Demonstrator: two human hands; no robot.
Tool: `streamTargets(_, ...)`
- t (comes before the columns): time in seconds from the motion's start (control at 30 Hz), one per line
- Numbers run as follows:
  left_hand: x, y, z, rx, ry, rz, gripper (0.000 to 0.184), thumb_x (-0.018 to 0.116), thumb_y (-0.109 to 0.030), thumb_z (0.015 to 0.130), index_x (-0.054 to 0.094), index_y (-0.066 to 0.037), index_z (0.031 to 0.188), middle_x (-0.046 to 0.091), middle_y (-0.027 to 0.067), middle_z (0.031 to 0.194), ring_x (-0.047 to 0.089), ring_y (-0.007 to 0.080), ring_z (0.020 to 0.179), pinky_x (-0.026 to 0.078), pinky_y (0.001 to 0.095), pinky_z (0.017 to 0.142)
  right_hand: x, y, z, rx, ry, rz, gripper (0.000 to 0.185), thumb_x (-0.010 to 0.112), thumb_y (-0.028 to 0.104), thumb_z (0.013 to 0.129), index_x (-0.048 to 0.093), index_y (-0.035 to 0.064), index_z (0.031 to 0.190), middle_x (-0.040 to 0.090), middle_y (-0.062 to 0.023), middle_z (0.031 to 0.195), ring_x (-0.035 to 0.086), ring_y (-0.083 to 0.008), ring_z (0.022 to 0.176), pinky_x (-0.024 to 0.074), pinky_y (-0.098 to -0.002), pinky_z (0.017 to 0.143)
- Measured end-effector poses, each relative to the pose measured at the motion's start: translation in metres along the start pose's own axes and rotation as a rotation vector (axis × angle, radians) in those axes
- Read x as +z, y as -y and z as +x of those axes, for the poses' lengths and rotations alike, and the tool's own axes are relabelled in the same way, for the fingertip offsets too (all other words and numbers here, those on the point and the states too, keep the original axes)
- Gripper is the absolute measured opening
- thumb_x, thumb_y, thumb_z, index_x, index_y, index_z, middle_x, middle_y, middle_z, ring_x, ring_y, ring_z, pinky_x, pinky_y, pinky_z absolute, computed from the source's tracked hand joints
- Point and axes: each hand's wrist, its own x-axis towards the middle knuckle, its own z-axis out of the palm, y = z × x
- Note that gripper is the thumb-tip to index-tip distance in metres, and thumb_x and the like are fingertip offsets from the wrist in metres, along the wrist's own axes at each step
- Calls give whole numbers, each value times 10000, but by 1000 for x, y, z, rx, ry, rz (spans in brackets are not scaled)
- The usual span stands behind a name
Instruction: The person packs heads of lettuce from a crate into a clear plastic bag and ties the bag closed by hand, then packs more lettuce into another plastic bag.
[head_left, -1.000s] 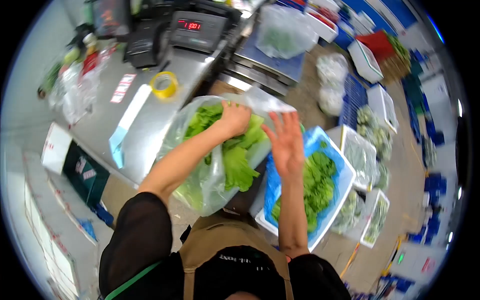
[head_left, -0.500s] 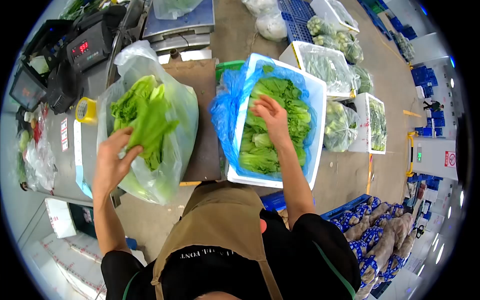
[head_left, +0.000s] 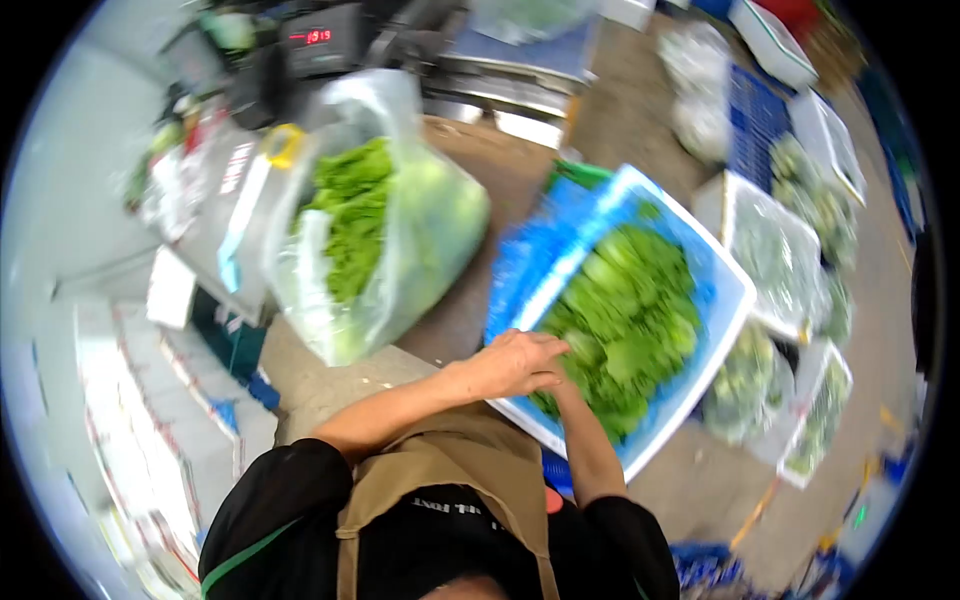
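Observation:
My left hand (head_left: 515, 362) is at the near left edge of the white foam box (head_left: 738, 300), its fingers pointing right, with nothing visible in them. It overlaps my right hand (head_left: 563, 376), which is mostly hidden and blurred at the lower left of the lettuce. Green leafy lettuce (head_left: 625, 315) fills the box, which is lined with blue plastic (head_left: 535, 255). To the left, a clear plastic bag (head_left: 435, 215) stands open with leafy greens (head_left: 355, 215) inside. Neither hand touches this bag.
The bag rests on a brown surface (head_left: 510, 185). Behind it are a scale display (head_left: 318, 38) and yellow tape (head_left: 283, 146). A wrapped foam box (head_left: 775, 255), bagged vegetables (head_left: 742, 385) and a blue crate (head_left: 752, 125) lie to the right.
My left hand has left the greens in the bag and moved right to the foam box. My right hand has come back toward me from over the lettuce. The camera view has turned.

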Motion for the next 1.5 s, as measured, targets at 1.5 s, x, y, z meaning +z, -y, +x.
streamTargets(1.5, -6, 120, -24, 263, -409, -242, 234, 577, -181, 763, 578, -17, 930, 603, 207, 947, 564, 362, 937, 430, 452, 829, -195, 288, 180, 234, -486, 1653, 373, 489, 244, 910, 509, -14, 1179, 562, -122, 1187, 561, -264, 1049, 473, -432, 891)
